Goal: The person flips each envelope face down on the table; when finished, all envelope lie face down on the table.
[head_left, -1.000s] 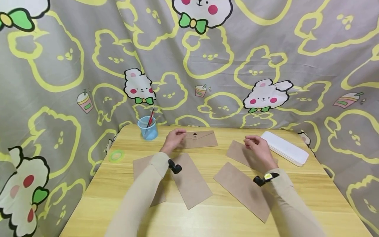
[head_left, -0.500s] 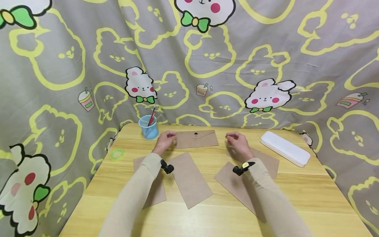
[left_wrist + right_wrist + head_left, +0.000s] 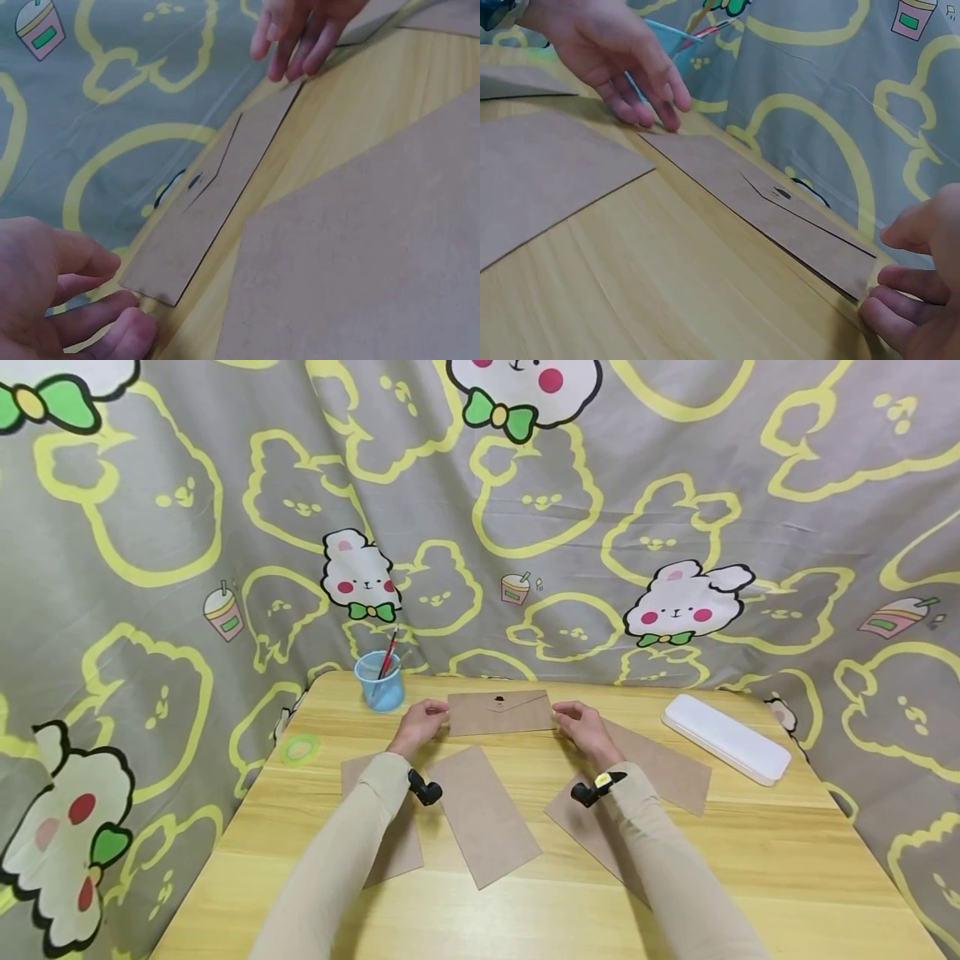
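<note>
A brown envelope (image 3: 495,718) with a pointed flap and a small black hat mark lies flat near the table's back edge. At its left end is my left hand (image 3: 420,727), fingers loosely bent and not wrapped around the paper. My right hand (image 3: 587,731) is at the opposite end, its fingertips at the short edge. In the left wrist view, the left hand (image 3: 64,296) borders the envelope's near corner (image 3: 217,202). The right wrist view has the right hand's fingers (image 3: 892,307) against the envelope's end (image 3: 832,262), thumb apart from them.
Several plain brown sheets or envelopes lie nearer: one in the middle (image 3: 487,818), one partly under the left forearm (image 3: 401,852), others by the right arm (image 3: 667,768). A blue cup with brushes (image 3: 382,687), a green ring (image 3: 301,750) and a white case (image 3: 726,739) stand around.
My right hand has moved left from beside the white case to the envelope's right end. My left hand has shifted slightly left, off the envelope's top to its left end.
</note>
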The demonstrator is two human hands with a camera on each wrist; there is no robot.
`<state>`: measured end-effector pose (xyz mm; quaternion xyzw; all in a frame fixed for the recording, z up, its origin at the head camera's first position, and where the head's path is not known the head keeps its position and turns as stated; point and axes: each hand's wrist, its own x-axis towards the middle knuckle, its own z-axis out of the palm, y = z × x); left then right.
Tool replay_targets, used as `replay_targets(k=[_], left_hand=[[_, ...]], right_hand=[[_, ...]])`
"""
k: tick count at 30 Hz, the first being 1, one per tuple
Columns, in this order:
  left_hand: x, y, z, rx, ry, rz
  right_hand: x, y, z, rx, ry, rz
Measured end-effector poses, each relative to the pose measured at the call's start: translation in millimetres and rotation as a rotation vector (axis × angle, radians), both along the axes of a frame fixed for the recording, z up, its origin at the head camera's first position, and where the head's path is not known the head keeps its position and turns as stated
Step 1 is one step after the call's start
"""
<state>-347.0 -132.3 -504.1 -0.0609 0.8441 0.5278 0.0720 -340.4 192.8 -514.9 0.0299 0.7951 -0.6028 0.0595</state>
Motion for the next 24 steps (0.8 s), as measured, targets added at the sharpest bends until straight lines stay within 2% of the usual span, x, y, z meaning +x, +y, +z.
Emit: replay_targets(k=[5,9,16,21,24], left_hand=[[0.5,4.8,0.7,0.053,-0.015,0.004],[-0.7,5.8,-2.0,0.107,-0.013,0.023],[-2.1,5.8,-7.8,0.185,0.025,0.057],[2.3,6.9,-3.8,0.218,0.018,0.047],[7.0,8.2,0.4,0.239,0.013,0.033]], right_hand=[[-0.2,-4.8,0.7,-0.015,-0.009,0.001],[0.6,-5.9,-0.2,-0.038,-0.025,-0.029],[3.8,-6.5,-2.3,-0.069,-0.036,-0.085],[8.1,-7.0,-1.5,-0.049,-0.022,-0.118],[11.6,-4.8,-1.0,-0.058,-0.012,-0.095]])
